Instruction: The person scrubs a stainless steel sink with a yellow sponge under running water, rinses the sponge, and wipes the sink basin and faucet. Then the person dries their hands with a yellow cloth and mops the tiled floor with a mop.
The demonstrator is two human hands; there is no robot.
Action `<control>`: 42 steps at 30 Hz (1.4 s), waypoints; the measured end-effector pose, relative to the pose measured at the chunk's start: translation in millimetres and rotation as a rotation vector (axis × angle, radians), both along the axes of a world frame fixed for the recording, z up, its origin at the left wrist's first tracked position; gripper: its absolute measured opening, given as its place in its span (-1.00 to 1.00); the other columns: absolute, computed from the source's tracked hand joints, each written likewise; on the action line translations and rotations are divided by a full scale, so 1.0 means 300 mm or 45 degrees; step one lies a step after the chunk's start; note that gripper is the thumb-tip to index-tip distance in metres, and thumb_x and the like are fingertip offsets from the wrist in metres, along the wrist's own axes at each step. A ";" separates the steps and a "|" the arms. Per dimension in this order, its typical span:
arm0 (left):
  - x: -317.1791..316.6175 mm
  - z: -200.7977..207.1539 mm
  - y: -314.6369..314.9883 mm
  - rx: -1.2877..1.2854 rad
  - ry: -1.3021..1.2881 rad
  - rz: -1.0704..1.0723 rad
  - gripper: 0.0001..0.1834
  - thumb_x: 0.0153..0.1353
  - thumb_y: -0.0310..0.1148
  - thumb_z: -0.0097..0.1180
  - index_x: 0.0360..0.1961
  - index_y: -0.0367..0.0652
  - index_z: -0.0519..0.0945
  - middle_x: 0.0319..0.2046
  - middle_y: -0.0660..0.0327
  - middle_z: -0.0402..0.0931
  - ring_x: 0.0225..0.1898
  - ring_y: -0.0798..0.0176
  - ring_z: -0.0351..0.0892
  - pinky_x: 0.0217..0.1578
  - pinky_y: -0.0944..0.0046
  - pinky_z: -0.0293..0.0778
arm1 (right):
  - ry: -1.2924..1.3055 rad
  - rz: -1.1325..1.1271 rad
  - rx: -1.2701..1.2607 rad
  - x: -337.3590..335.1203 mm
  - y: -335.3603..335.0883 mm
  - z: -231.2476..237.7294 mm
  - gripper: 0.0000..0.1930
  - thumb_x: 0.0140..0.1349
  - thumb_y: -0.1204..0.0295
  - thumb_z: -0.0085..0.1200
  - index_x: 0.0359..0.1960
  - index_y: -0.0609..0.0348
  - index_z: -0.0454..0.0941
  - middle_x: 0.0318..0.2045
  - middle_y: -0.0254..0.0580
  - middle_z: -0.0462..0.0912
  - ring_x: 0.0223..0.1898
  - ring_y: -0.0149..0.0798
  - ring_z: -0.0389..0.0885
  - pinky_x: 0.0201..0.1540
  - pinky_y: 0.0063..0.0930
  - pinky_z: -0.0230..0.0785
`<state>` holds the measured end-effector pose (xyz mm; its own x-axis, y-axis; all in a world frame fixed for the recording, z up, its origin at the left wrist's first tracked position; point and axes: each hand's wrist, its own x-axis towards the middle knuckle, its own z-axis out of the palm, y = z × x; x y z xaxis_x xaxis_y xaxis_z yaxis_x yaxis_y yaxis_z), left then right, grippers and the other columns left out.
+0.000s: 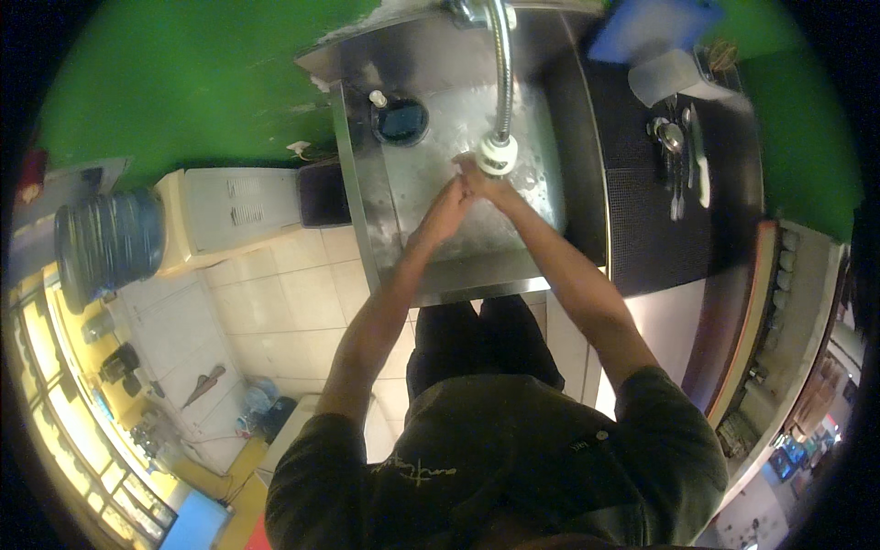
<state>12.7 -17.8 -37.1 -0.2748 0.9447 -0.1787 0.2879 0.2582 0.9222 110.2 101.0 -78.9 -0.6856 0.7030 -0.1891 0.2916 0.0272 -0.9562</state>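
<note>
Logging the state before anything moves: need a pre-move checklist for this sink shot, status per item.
1. Left hand and right hand both inside the sink: ok, together over the basin.
2. Grip empty on both: cannot tell; the hands overlap and the faucet head partly covers the right one.
3. Faucet head above the hands: ok, it hangs over the right hand.
4. Water flow: cannot tell, no distinct stream shows.
5. Dark round container apart from hands: ok, far left in the sink.
6. Cutlery out of the sink: ok, on the black mat to the right.
</note>
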 end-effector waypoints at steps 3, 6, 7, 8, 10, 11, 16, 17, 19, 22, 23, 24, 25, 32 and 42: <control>0.001 -0.044 0.135 0.157 0.162 -0.410 -0.72 0.46 -0.27 -0.06 0.04 -0.17 0.52 0.04 -0.07 0.59 0.12 -0.05 0.57 0.12 0.02 0.43 | -0.183 0.125 0.116 0.087 0.090 0.165 -0.66 0.26 0.39 0.15 0.06 0.17 0.62 -0.11 -0.08 0.73 -0.09 -0.12 0.69 0.04 -0.30 0.52; 0.026 -0.060 0.256 -0.201 0.257 -0.650 -0.67 0.48 -0.21 -0.19 0.07 -0.08 0.54 0.03 -0.03 0.61 0.07 -0.04 0.58 0.12 0.05 0.44 | -0.298 0.087 0.188 0.191 0.174 0.291 -0.61 0.19 0.49 0.18 0.09 0.20 0.59 -0.03 -0.05 0.72 -0.01 -0.06 0.67 0.10 -0.26 0.51; 0.038 -0.050 0.291 -0.228 0.263 -0.681 -0.65 0.48 -0.19 -0.21 0.07 -0.07 0.54 0.02 -0.01 0.61 0.05 -0.02 0.58 0.11 0.06 0.44 | -0.360 0.055 0.154 0.223 0.194 0.309 -0.60 0.21 0.50 0.17 0.12 0.22 0.57 -0.01 -0.05 0.71 0.00 -0.06 0.66 0.10 -0.25 0.50; 0.053 -0.030 0.316 -0.235 0.269 -0.702 -0.64 0.48 -0.18 -0.24 0.06 -0.06 0.55 0.02 0.01 0.61 0.04 0.00 0.58 0.10 0.06 0.45 | -0.322 0.175 0.127 0.255 0.211 0.317 -0.58 0.21 0.51 0.17 0.14 0.22 0.56 0.02 -0.04 0.70 0.02 -0.09 0.66 0.11 -0.25 0.50; 0.064 0.039 0.346 -0.170 0.292 -0.738 -0.69 0.43 -0.24 -0.16 0.03 -0.09 0.54 0.00 0.03 0.58 0.01 -0.01 0.58 0.07 0.05 0.47 | -0.325 0.361 0.056 0.304 0.241 0.303 -0.55 0.22 0.52 0.18 0.19 0.21 0.53 0.06 -0.02 0.68 0.05 -0.15 0.64 0.13 -0.24 0.49; 0.065 0.083 0.353 -0.104 0.301 -0.757 -0.74 0.37 -0.31 -0.05 0.01 -0.13 0.52 -0.01 0.03 0.55 0.01 -0.03 0.57 0.05 0.04 0.49 | -0.292 0.446 0.020 0.317 0.252 0.284 -0.59 0.27 0.45 0.24 0.15 0.21 0.55 0.00 -0.08 0.68 0.02 -0.24 0.64 0.11 -0.30 0.49; -0.009 0.306 0.304 -0.184 0.365 -0.715 -0.67 0.35 -0.21 0.07 0.06 -0.10 0.53 0.09 0.01 0.54 0.10 -0.09 0.55 0.05 0.02 0.50 | -0.040 0.571 -0.074 0.341 0.322 0.245 -0.69 0.39 0.35 0.21 0.08 0.19 0.55 -0.08 -0.19 0.64 0.00 -0.29 0.62 0.11 -0.39 0.46; -0.025 0.330 0.284 -0.219 0.374 -0.679 -0.64 0.35 -0.17 0.08 0.08 -0.09 0.53 0.10 -0.01 0.55 0.11 -0.11 0.56 0.06 0.02 0.50 | 0.006 0.591 -0.135 0.333 0.327 0.262 -0.71 0.41 0.34 0.19 0.07 0.19 0.55 -0.09 -0.20 0.64 -0.01 -0.29 0.62 0.11 -0.39 0.46; -0.042 0.350 0.249 -0.280 0.516 -0.643 -0.59 0.34 -0.13 0.10 0.12 -0.08 0.53 0.10 -0.07 0.58 0.12 -0.16 0.57 0.06 0.00 0.50 | 0.057 0.679 -0.043 0.306 0.325 0.320 -0.77 0.43 0.39 0.15 0.03 0.20 0.54 -0.10 -0.20 0.64 0.00 -0.31 0.61 0.12 -0.38 0.46; -0.042 0.331 0.207 -0.296 0.868 -0.632 -0.55 0.36 -0.09 0.10 0.17 -0.08 0.53 0.05 -0.15 0.61 0.09 -0.21 0.60 0.08 -0.01 0.50 | 0.028 0.695 0.078 0.257 0.284 0.428 -0.70 0.42 0.39 0.12 0.11 0.21 0.51 -0.07 -0.15 0.65 0.01 -0.28 0.59 0.13 -0.33 0.45; -0.042 0.319 0.198 -0.255 0.959 -0.625 -0.54 0.36 -0.09 0.10 0.18 -0.08 0.53 0.04 -0.15 0.62 0.07 -0.22 0.61 0.08 -0.02 0.50 | 0.121 0.758 0.130 0.242 0.277 0.460 -0.66 0.42 0.37 0.12 0.16 0.21 0.49 -0.05 -0.13 0.66 0.02 -0.26 0.58 0.14 -0.31 0.44; -0.045 0.305 0.189 -0.252 0.910 -0.614 -0.54 0.36 -0.09 0.11 0.18 -0.08 0.53 0.04 -0.15 0.61 0.08 -0.22 0.61 0.09 -0.02 0.50 | -0.070 0.760 0.255 0.231 0.272 0.486 -0.66 0.42 0.38 0.11 0.16 0.22 0.49 -0.06 -0.12 0.66 0.02 -0.26 0.58 0.14 -0.31 0.44; -0.050 0.293 0.180 -0.250 0.861 -0.603 -0.54 0.36 -0.09 0.12 0.18 -0.09 0.53 0.05 -0.15 0.61 0.08 -0.21 0.61 0.11 -0.01 0.49 | -0.169 0.821 0.392 0.222 0.273 0.507 -0.66 0.42 0.38 0.10 0.15 0.24 0.49 -0.07 -0.12 0.66 0.02 -0.27 0.57 0.13 -0.30 0.44; -0.048 0.171 0.137 -0.068 0.082 -0.434 -0.50 0.41 -0.13 0.13 0.20 -0.26 0.47 0.06 -0.13 0.59 0.10 -0.08 0.60 0.16 0.03 0.44 | -0.252 0.905 0.187 0.236 0.317 0.563 -0.67 0.34 0.36 0.19 0.09 0.19 0.55 -0.12 -0.16 0.67 -0.08 -0.24 0.62 0.08 -0.28 0.48; 0.078 0.175 0.185 -0.090 0.118 -0.273 -0.44 0.44 0.01 0.09 0.12 -0.34 0.48 -0.01 -0.09 0.62 0.04 -0.06 0.62 0.06 0.03 0.48 | -0.564 0.695 0.450 0.347 0.369 0.682 -0.78 0.27 0.32 0.25 -0.18 0.21 0.63 -0.38 -0.11 0.68 -0.30 -0.30 0.63 -0.18 -0.29 0.46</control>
<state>36.1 37.8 15.4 -0.0880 0.9692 -0.2299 0.4258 0.2452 0.8710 214.3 211.6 125.8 -0.8641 0.3581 -0.3536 0.5017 0.5571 -0.6618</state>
